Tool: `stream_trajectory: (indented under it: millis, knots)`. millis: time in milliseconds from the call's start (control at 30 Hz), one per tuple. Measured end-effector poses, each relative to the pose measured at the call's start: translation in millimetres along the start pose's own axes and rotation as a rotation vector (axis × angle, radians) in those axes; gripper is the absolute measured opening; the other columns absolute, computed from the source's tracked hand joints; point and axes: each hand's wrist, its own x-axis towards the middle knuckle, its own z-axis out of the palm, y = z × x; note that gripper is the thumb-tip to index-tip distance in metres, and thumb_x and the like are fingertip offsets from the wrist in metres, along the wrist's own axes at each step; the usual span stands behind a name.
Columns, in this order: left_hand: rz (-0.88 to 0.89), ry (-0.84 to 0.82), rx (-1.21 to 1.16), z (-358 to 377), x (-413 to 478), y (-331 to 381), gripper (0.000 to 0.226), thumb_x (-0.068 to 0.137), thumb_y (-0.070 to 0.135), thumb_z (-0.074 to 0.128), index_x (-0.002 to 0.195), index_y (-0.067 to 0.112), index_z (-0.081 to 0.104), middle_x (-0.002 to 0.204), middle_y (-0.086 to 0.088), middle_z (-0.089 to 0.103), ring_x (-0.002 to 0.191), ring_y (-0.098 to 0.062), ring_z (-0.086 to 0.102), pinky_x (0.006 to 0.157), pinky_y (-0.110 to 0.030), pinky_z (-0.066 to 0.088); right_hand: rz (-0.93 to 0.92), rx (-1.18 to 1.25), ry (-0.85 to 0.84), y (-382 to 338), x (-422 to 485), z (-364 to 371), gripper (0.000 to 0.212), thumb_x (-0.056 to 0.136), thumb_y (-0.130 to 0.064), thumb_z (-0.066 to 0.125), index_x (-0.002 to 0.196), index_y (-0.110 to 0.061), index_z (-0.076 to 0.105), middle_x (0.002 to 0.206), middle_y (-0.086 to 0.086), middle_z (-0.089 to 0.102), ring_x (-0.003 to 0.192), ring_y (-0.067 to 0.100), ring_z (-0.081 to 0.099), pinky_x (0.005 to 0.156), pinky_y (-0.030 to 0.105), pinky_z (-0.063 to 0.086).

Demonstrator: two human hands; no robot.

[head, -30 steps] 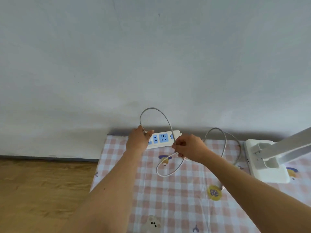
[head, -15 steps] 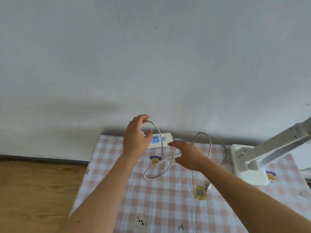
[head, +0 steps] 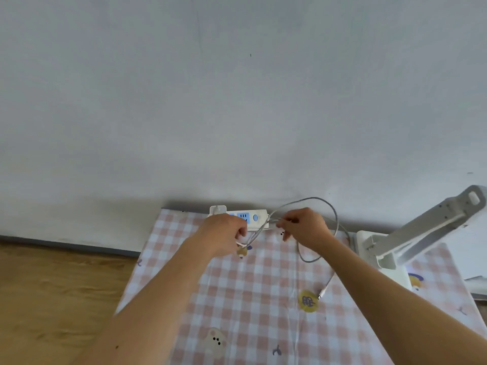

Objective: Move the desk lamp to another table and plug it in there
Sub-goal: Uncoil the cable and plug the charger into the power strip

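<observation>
1. The lamp [head: 421, 230] stands at the far right of the table. The power strip [head: 254, 218] lies left to right along the far edge.
2. The hands are apart. The left hand [head: 224, 233] grips the cable [head: 313, 198], and the right hand [head: 305, 227] pinches it.
3. The free plug [head: 322, 294] lies nearer, on the right, so I judge the right hand is closer to it.
</observation>
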Motion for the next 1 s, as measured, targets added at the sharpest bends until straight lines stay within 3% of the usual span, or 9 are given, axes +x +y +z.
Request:
stream_trajectory:
  millis: [67,167,333,433,600,733,833,900,1000]
  knots:
    - [-0.033,0.035,-0.188,-8.5,1.6,6.0,0.006,0.081,0.026,0.061,0.084,0.024,0.066,0.085,0.010,0.069,0.083,-0.012,0.061,0.069,-0.027,0.049,-0.020,0.042,-0.046,-1.5,-0.8,-13.0,0.016,0.082,-0.030,0.066,0.070,-0.023,0.075,0.061,-0.011,0.072,0.049,0.000,0.053,0.055,0.022,0.044]
    - [-0.127,0.208,-0.521,-18.8,6.9,5.3,0.020,0.090,0.025,0.053,0.075,0.019,0.064,0.067,0.006,0.069,0.060,-0.014,0.059,0.065,-0.032,0.050,-0.020,0.067,-0.176,-1.4,-8.2,-22.5,0.014,0.079,-0.020,0.069,0.069,-0.025,0.077,0.061,-0.009,0.071,0.041,-0.006,0.050,0.046,0.009,0.036]
    - [-0.080,-0.095,-0.135,-21.0,11.4,13.3,0.058,0.076,0.076,0.043,0.062,0.021,0.049,0.056,0.008,0.047,0.055,-0.012,0.045,0.058,-0.029,0.032,-0.005,0.295,-0.026,-2.2,-15.1,-34.8,0.009,0.079,-0.021,0.071,0.072,-0.018,0.077,0.064,0.003,0.072,0.044,0.006,0.040,0.043,0.016,0.033]
    - [-0.123,-0.288,-0.530,-23.6,8.8,21.2,0.070,0.082,0.073,0.038,0.082,0.010,0.067,0.074,0.000,0.070,0.064,-0.010,0.062,0.071,-0.027,0.045,-0.018,0.365,0.054,-4.3,-17.4,-44.8,0.013,0.081,-0.015,0.067,0.073,-0.019,0.076,0.060,0.001,0.069,0.036,0.000,0.043,0.037,0.008,0.029]
    - [-0.054,-0.297,-1.053,-47.3,6.3,27.8,0.067,0.088,0.067,0.038,0.109,0.010,0.066,0.102,-0.008,0.074,0.083,-0.018,0.069,0.083,-0.032,0.052,0.005,0.390,0.048,-7.6,-21.5,-51.9,0.012,0.084,-0.014,0.065,0.079,-0.017,0.075,0.064,0.005,0.072,0.037,0.006,0.036,0.038,0.017,0.029]
    - [-0.049,-0.051,-0.867,-63.7,5.4,33.5,0.040,0.087,0.052,0.056,0.101,0.018,0.069,0.103,0.001,0.071,0.086,-0.010,0.067,0.086,-0.034,0.052,0.029,0.430,0.029,-14.1,-22.8,-48.7,0.012,0.086,-0.011,0.061,0.084,-0.014,0.072,0.067,0.009,0.074,0.036,0.012,0.034,0.035,0.019,0.030]
    - [-0.043,-0.014,-0.848,-78.2,-1.5,30.6,0.062,0.080,0.074,0.043,0.076,0.021,0.076,0.093,0.014,0.072,0.095,-0.004,0.062,0.091,-0.028,0.041,0.047,0.475,0.042,-17.0,-20.9,-49.2,0.014,0.086,-0.006,0.056,0.085,-0.010,0.070,0.064,0.008,0.073,0.035,0.014,0.034,0.034,0.019,0.029]
    - [-0.060,-0.005,-0.704,-83.2,-5.2,27.8,0.068,0.064,0.084,0.049,0.060,0.019,0.070,0.074,0.015,0.064,0.079,-0.007,0.058,0.083,-0.029,0.040,0.050,0.515,0.039,-17.3,-20.1,-50.9,0.015,0.086,-0.004,0.055,0.086,-0.008,0.069,0.063,0.008,0.073,0.035,0.015,0.033,0.033,0.018,0.028]
    - [-0.080,-0.048,-0.636,-85.8,-6.1,21.5,0.069,0.064,0.082,0.048,0.049,0.017,0.062,0.096,0.007,0.073,0.095,-0.012,0.064,0.095,-0.036,0.042,0.057,0.516,0.035,-16.3,-20.6,-53.5,0.017,0.081,0.000,0.053,0.083,-0.006,0.068,0.062,0.008,0.073,0.032,0.013,0.035,0.033,0.017,0.030]
